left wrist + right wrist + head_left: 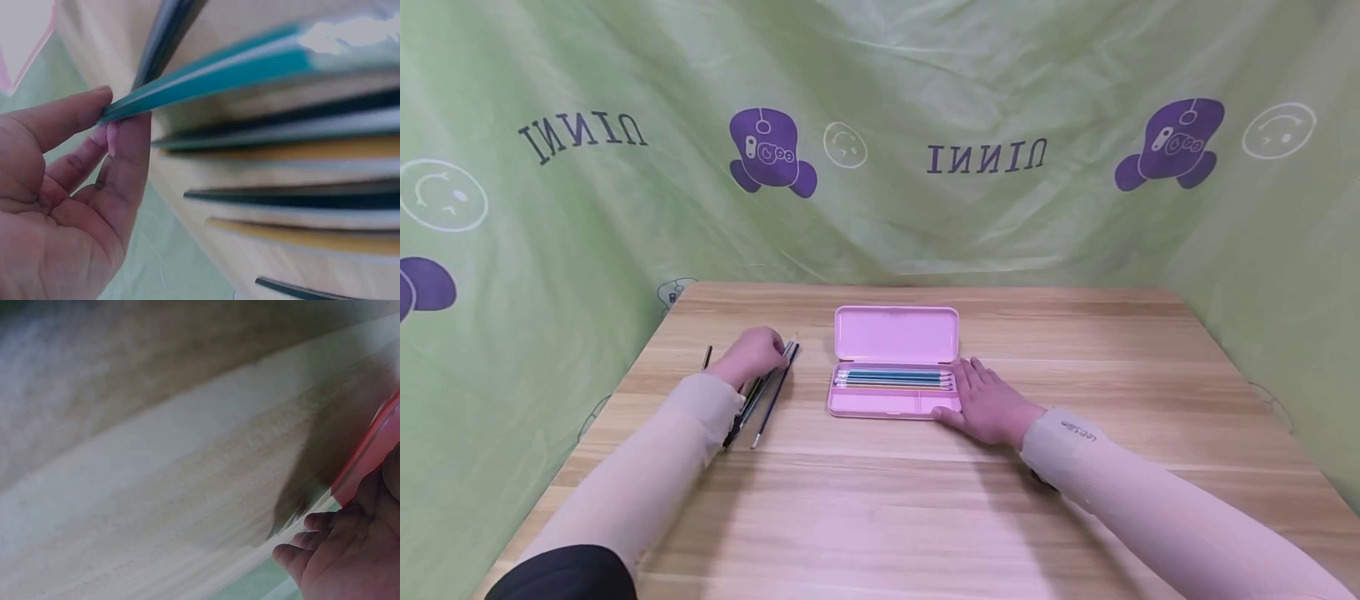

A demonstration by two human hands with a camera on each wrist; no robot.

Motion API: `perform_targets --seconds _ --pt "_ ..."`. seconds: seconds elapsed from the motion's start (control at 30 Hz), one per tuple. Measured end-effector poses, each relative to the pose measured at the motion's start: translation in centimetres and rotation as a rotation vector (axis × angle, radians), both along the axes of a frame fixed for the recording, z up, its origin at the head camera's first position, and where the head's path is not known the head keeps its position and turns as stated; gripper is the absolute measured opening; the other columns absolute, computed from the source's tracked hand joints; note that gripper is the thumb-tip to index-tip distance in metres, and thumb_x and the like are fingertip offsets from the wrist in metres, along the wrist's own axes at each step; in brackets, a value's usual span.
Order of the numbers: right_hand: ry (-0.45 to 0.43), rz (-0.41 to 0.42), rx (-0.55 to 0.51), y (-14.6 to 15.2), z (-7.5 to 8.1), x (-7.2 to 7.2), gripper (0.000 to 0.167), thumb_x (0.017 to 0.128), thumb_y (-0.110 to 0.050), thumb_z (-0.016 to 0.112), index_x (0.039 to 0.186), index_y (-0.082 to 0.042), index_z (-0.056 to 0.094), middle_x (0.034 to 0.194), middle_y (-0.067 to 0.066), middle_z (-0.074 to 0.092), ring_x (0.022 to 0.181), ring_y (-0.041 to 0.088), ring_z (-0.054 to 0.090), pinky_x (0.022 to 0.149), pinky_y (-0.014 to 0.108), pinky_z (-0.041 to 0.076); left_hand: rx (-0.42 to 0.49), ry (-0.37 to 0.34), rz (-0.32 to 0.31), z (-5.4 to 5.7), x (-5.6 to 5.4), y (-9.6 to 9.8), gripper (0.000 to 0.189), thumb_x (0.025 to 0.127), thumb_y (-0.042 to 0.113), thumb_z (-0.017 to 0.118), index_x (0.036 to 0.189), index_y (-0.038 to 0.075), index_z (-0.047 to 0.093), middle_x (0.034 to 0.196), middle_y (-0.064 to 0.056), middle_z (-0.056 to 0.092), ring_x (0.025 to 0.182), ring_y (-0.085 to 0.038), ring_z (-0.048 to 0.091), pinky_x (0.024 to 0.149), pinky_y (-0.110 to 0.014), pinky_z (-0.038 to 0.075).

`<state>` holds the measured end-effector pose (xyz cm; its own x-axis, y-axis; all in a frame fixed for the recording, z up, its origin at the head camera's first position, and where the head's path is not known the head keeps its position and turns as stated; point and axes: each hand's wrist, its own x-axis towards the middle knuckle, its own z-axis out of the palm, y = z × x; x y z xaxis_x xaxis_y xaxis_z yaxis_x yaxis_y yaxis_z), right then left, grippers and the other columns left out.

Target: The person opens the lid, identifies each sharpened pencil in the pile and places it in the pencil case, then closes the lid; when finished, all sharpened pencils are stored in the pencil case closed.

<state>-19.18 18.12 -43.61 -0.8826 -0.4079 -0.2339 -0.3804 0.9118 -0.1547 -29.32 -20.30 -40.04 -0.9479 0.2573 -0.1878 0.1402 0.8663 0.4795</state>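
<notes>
On the left of the table, my left hand (752, 354) pinches a teal pencil (206, 78) between thumb and fingertips. Several loose pencils lie beneath and beside that hand, among them a dark pencil (777, 396); in the left wrist view dark and yellow pencils (300, 234) fan out below the pinched one. A pink pencil case (872, 403) lies with its lid (897, 333) up, and a row of teal pencils (891, 377) fills its back compartment. My right hand (991, 407) rests with extended fingers against the case's right end, thumb at its front corner.
The wooden table (880, 508) carries the case near its middle. A green printed curtain (895, 225) hangs behind the table and along both sides. One dark pencil (707, 358) lies apart, left of my left hand.
</notes>
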Motion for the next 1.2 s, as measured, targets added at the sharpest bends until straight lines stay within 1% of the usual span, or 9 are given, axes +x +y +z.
perform_targets --seconds 0.1,0.27,0.37,0.47,0.63,0.8,0.93,1.0,1.2 --pt "-0.011 -0.008 -0.006 -0.1 0.3 0.1 0.093 0.107 -0.059 0.039 0.157 0.015 0.013 0.165 0.035 0.012 0.152 0.050 0.011 0.124 0.058 0.014 0.147 -0.040 0.036 1.3 -0.3 -0.6 0.018 0.096 0.001 0.061 0.104 -0.015 0.065 0.086 -0.018 0.069 0.070 -0.019 0.065 0.068 -0.032 0.058" --pt "-0.015 -0.019 -0.011 0.0 0.4 0.1 0.093 0.107 -0.058 0.039 0.158 0.015 0.012 0.165 0.034 0.012 0.153 0.049 0.011 0.124 0.058 0.014 0.433 -0.101 0.112 3.5 -1.2 -0.9 0.030 0.103 -0.003 0.049 0.124 -0.024 0.052 0.099 -0.022 0.068 0.082 -0.018 0.068 0.083 -0.032 0.061" --pt "-0.017 -0.023 -0.009 0.1 0.4 0.1 0.093 0.107 -0.058 0.039 0.158 0.015 0.012 0.165 0.034 0.012 0.153 0.049 0.010 0.124 0.058 0.014 0.528 -0.115 0.145 4.4 -1.7 -0.2 0.035 0.106 -0.002 0.046 0.134 -0.024 0.046 0.113 -0.028 0.064 0.091 -0.017 0.067 0.095 -0.036 0.057" --pt "-0.020 -0.024 -0.009 0.1 0.5 0.2 0.093 0.107 -0.059 0.039 0.158 0.015 0.012 0.165 0.034 0.012 0.153 0.049 0.010 0.124 0.058 0.014 0.583 -0.132 0.151 4.9 -1.9 1.1 0.037 0.107 -0.001 0.044 0.138 -0.022 0.044 0.125 -0.033 0.059 0.105 -0.028 0.067 0.101 -0.040 0.054" --pt "-0.027 -0.019 -0.006 -0.1 0.5 0.2 0.094 0.107 -0.059 0.039 0.158 0.014 0.012 0.165 0.034 0.012 0.153 0.049 0.010 0.124 0.058 0.014 0.644 -0.129 0.083 5.6 -2.0 3.7 0.037 0.108 -0.001 0.040 0.139 -0.021 0.043 0.130 -0.036 0.057 0.122 -0.041 0.060 0.105 -0.043 0.051" --pt "-0.022 -0.020 0.000 -0.1 0.5 0.3 0.093 0.107 -0.059 0.039 0.158 0.014 0.012 0.165 0.033 0.013 0.153 0.049 0.011 0.124 0.058 0.015 0.725 -0.094 0.020 6.5 -2.2 6.4 0.035 0.109 -0.002 0.039 0.138 -0.021 0.045 0.133 -0.037 0.056 0.126 -0.043 0.058 0.110 -0.050 0.045" --pt "-0.023 -0.027 0.008 -0.1 0.5 0.2 0.094 0.106 -0.060 0.038 0.159 0.013 0.011 0.166 0.032 0.012 0.153 0.048 0.010 0.124 0.058 0.014 0.757 -0.074 -0.041 6.8 -2.1 8.3 0.034 0.108 -0.003 0.040 0.137 -0.021 0.047 0.132 -0.038 0.057 0.125 -0.044 0.059 0.109 -0.048 0.047" --pt "-0.022 -0.029 0.007 -0.1 0.5 0.1 0.094 0.106 -0.061 0.038 0.159 0.013 0.012 0.166 0.032 0.012 0.153 0.048 0.010 0.124 0.058 0.014 0.724 -0.050 -0.089 6.6 -2.0 9.2 0.032 0.107 -0.004 0.041 0.134 -0.020 0.050 0.129 -0.036 0.060 0.123 -0.043 0.061 0.106 -0.045 0.050" --pt "-0.014 -0.027 0.008 0.0 0.2 0.0 0.094 0.106 -0.061 0.038 0.158 0.013 0.013 0.165 0.032 0.014 0.153 0.048 0.012 0.123 0.058 0.016 0.512 0.047 -0.291 5.5 -1.3 11.8 0.027 0.106 -0.003 0.046 0.124 -0.015 0.061 0.116 -0.026 0.070 0.113 -0.036 0.068 0.099 -0.038 0.055"
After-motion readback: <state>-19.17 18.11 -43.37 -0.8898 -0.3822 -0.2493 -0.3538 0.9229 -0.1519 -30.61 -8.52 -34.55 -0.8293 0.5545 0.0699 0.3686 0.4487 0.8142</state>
